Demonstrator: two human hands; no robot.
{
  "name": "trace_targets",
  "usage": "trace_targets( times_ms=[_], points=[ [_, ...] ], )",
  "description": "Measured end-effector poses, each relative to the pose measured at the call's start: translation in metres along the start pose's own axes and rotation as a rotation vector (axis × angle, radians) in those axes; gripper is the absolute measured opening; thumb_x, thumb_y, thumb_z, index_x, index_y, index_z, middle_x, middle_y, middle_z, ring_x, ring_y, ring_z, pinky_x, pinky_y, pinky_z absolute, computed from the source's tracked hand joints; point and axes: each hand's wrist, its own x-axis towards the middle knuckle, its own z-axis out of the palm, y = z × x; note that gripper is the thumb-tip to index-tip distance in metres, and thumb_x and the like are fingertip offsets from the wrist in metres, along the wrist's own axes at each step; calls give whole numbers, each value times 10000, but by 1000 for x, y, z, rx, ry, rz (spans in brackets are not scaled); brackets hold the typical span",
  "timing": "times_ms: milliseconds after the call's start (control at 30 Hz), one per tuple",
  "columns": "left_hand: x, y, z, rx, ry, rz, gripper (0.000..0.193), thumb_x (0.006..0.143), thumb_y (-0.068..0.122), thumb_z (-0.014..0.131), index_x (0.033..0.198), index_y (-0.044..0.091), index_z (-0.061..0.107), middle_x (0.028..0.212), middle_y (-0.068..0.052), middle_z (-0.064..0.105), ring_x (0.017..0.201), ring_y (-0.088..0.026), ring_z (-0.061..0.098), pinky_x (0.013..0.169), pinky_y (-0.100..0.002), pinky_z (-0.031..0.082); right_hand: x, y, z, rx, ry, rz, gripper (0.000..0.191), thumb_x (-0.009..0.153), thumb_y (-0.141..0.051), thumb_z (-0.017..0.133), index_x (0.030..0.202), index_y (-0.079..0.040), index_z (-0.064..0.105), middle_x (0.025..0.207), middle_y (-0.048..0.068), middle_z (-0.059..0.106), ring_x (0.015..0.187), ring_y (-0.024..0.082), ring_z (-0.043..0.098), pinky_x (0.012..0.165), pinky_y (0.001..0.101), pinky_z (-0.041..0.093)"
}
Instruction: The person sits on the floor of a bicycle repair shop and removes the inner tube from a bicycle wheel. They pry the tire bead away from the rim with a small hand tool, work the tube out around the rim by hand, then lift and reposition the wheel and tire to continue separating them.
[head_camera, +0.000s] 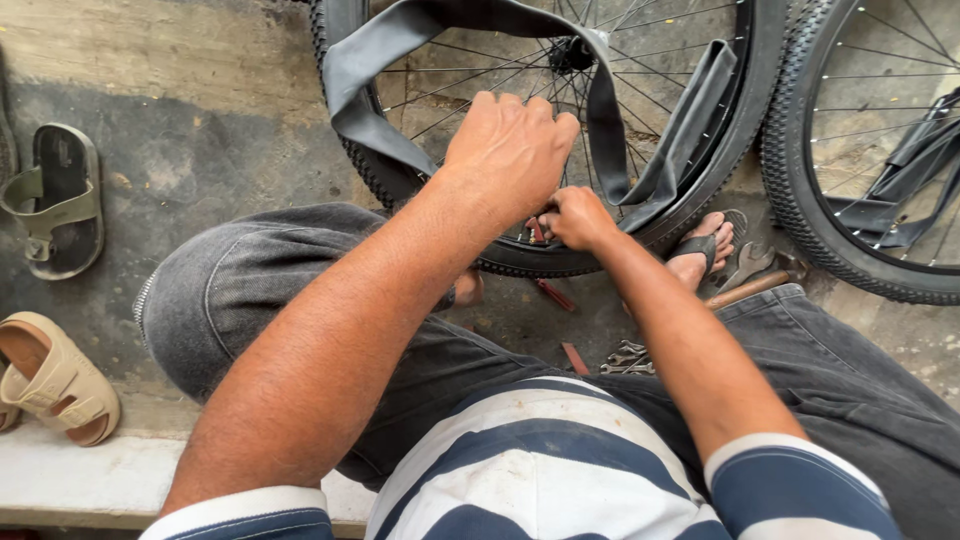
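Note:
A bicycle wheel (745, 120) with a black tyre and thin spokes stands upright between my knees. A grey inner tube (350, 70) hangs loose out of the tyre and loops across the spokes. My left hand (508, 150) lies curled over the bottom of the wheel, its fingers bent down onto the tyre and rim. My right hand (578, 217) is closed at the rim just beside it, pinching something small and red that is mostly hidden by the fingers. The two hands touch.
A second wheel (790, 170) with another slack tube stands at the right. Spanners (628, 358), a wooden-handled tool (748, 288) and red levers (555, 294) lie on the concrete by my sandalled foot (700, 250). Sandals (55, 200) sit at the left, by a step edge (90, 480).

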Motion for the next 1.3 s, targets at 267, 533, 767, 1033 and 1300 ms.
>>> trace_targets(
  times_ms=[267, 533, 767, 1033, 1300],
  points=[
    [-2, -3, 2, -43, 32, -14, 162, 902, 220, 604, 1014, 134, 683, 953, -89, 704, 919, -293, 679, 754, -452, 460, 18, -16, 6, -260, -219, 133, 206, 891, -244, 739, 933, -47, 783, 786, 103, 772, 739, 223, 739, 744, 389, 552],
    [-3, -9, 4, -76, 7, -40, 164, 896, 226, 611, 1011, 135, 683, 961, -82, 709, 920, -293, 686, 761, -455, 467, 35, -4, 4, -406, -237, -185, 433, 797, -280, 755, 1186, -96, 709, 1197, 198, 682, 1149, 411, 608, 934, 486, 480],
    [-3, -9, 4, -53, 19, -26, 194, 888, 237, 605, 1027, 129, 684, 955, -84, 705, 922, -286, 681, 757, -449, 463, 42, 0, 13, -508, -368, -79, 366, 947, -312, 609, 1234, -111, 715, 1263, 181, 715, 1202, 366, 655, 1021, 459, 498],
    [-2, -10, 2, -64, -12, -20, 202, 873, 228, 628, 1037, 123, 682, 972, -95, 707, 938, -295, 681, 752, -444, 459, 45, 2, 12, -470, -439, 12, 381, 914, -331, 639, 1212, -117, 741, 1275, 168, 723, 1211, 333, 670, 1029, 440, 510],
    [-4, -10, 2, -67, 14, -20, 184, 877, 217, 636, 1035, 134, 677, 974, -94, 712, 941, -299, 682, 756, -446, 460, 50, 10, 17, -550, -371, -112, 406, 940, -377, 628, 1219, -95, 716, 1246, 204, 699, 1185, 376, 644, 1012, 464, 497]
  ],
)
